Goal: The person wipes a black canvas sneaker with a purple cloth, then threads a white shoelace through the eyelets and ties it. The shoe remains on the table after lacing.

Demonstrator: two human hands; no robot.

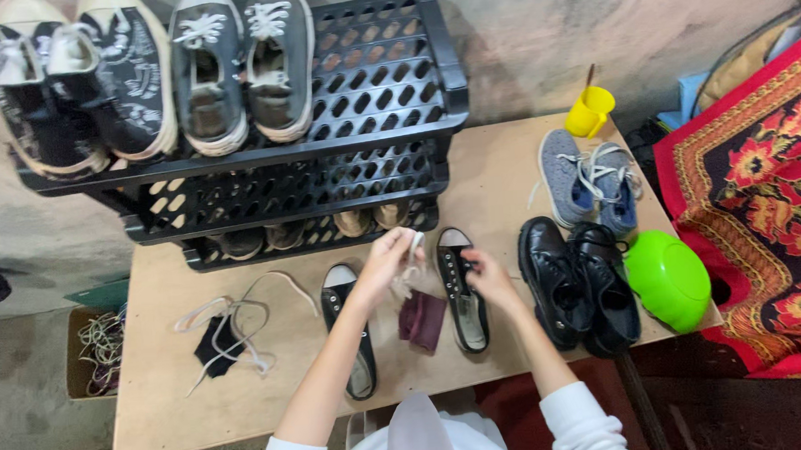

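Note:
My left hand (386,260) is raised over the board, pinching a white shoelace (413,252) that runs toward a black canvas sneaker (465,291). My right hand (487,275) rests on that sneaker's lace area, fingers closed on it. The sneaker's partner (347,335) lies to the left under my left forearm. A dark maroon cloth (422,320) sits between the two sneakers.
A black plastic shoe rack (383,96) holds several sneakers. On the wooden board (244,392) lie loose white laces with a black cloth (222,338), black leather shoes (576,284), grey sneakers (588,178), a yellow cup (589,111), a green bowl (668,278). A red patterned rug (769,193) lies right.

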